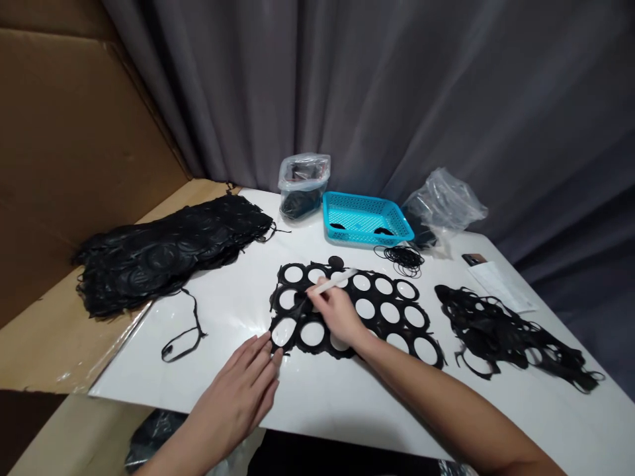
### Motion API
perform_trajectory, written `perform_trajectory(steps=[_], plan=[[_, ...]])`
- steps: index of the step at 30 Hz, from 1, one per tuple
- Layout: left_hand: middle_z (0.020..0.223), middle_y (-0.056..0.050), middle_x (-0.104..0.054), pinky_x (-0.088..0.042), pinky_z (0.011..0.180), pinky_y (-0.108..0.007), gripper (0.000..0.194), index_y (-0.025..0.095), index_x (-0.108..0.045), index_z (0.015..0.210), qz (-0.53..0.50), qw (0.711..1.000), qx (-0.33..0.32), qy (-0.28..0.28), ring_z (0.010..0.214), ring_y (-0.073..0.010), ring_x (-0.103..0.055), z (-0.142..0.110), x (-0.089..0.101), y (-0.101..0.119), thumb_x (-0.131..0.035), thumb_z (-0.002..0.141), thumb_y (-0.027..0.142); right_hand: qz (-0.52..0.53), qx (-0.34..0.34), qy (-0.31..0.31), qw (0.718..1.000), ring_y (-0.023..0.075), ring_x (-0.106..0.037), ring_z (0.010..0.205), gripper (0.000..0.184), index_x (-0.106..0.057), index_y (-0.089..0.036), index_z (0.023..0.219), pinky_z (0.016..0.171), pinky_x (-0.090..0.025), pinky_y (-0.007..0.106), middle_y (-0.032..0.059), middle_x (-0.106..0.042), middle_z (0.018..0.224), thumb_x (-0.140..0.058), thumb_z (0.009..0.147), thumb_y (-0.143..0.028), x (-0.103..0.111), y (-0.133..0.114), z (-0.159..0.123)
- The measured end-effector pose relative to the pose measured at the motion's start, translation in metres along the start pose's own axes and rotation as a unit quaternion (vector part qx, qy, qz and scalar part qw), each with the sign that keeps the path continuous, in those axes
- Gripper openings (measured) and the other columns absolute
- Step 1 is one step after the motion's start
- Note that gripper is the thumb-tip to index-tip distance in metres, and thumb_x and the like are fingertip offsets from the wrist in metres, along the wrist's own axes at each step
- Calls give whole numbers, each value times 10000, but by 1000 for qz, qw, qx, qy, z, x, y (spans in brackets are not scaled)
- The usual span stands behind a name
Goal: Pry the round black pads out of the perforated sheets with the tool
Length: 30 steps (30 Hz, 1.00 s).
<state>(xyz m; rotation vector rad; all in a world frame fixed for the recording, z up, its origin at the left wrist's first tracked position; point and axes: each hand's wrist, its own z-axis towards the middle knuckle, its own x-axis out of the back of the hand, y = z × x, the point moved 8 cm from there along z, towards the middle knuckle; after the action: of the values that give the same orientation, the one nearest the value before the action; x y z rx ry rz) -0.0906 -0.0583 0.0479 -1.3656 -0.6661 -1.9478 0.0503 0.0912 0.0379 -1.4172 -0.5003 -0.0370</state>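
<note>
A black rubbery sheet with rows of large round holes lies flat on the white table. My left hand rests palm down with fingers stretched out, its fingertips on the sheet's near left corner. My right hand is closed around a slim white stick-like tool, which slants up to the right. Beneath the right fingertips the sheet is bunched and pulled up a little; whether they also pinch it I cannot tell. A small black disc lies just past the sheet's far edge.
A thick stack of black sheets lies left, near a cardboard box. Behind stand a bag-lined tub, a turquoise basket and a clear plastic bag. Thin black rings and torn black scraps lie right.
</note>
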Motion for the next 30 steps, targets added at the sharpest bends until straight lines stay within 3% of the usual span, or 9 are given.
perform_trajectory(steps=[3, 6, 10, 14, 17, 20, 24, 27, 30], plan=[[1139, -96, -678, -405, 1069, -465, 310, 141, -610, 1261, 9, 1000, -8, 20, 1225, -300, -561, 1, 5, -2, -500, 977, 196, 163, -79, 111, 977, 124, -454, 606, 342, -443, -219, 688, 597, -401, 246, -56, -434, 631, -668, 832, -433, 65, 21, -5], [1116, -86, -687, -411, 1039, -427, 269, 160, -633, 1217, 10, 999, -18, 38, 1168, -277, -591, 4, 11, -8, -520, 980, 215, 216, -84, 248, 940, 122, -508, 659, 383, -494, -206, 696, 646, -454, 245, -41, -510, 691, -793, 701, -445, 156, 42, -45], [958, -53, -683, -446, 934, -403, 190, 212, -679, 996, -15, 998, -19, 58, 946, -238, -637, 23, 19, -23, -506, 996, 289, 74, -84, 467, 877, 121, -499, 592, 368, -548, -201, 702, 586, -433, 251, -45, -531, 625, -808, 648, -456, 282, 77, -139], [941, -44, -666, -489, 805, -347, 207, 232, -678, 990, -58, 996, -51, 53, 867, -213, -627, 73, 12, -18, -480, 999, 289, -125, -170, 468, 858, 184, -549, 612, 334, -607, -188, 688, 625, -440, 327, 16, -616, 631, -747, 639, -488, 344, 107, -199], [1192, -80, -661, -500, 936, -372, 278, 223, -641, 1211, -113, 986, -116, 27, 1132, -245, -613, 121, -2, 17, -470, 991, 217, -199, -145, 458, 854, 234, -595, 742, 340, -661, -177, 782, 719, -462, 377, 76, -669, 811, -685, 700, -506, 353, 96, -211], [1401, -97, -583, -454, 1072, -428, 365, 222, -581, 1340, -150, 971, -186, -19, 1330, -277, -516, 162, -25, 61, -504, 983, 212, -223, -77, 485, 842, 239, -583, 822, 286, -642, -187, 790, 755, -461, 374, 88, -634, 907, -646, 785, -473, 332, 66, -210], [1521, -116, -477, -368, 1152, -493, 452, 240, -522, 1419, -184, 952, -233, -73, 1418, -298, -427, 190, -61, 104, -582, 975, 307, -50, -92, 287, 952, 197, -589, 759, 147, -633, -201, 859, 673, -467, 319, 62, -647, 913, -612, 879, -345, 253, 66, -173], [1554, -117, -432, -313, 1177, -517, 485, 261, -509, 1434, -193, 948, -238, -83, 1445, -302, -385, 193, -81, 115, -610, 967, 343, -19, -78, 168, 983, 196, -609, 870, 151, -593, -202, 756, 765, -470, 313, 48, -643, 929, -604, 892, -268, 207, 66, -157], [1569, -134, -404, -290, 1180, -543, 518, 261, -487, 1453, -174, 950, -242, -89, 1462, -312, -349, 189, -91, 118, -626, 959, 333, -14, -74, 137, 988, 193, -614, 949, 155, -578, -200, 752, 821, -466, 308, 44, -635, 960, -596, 900, -246, 196, 67, -154]])
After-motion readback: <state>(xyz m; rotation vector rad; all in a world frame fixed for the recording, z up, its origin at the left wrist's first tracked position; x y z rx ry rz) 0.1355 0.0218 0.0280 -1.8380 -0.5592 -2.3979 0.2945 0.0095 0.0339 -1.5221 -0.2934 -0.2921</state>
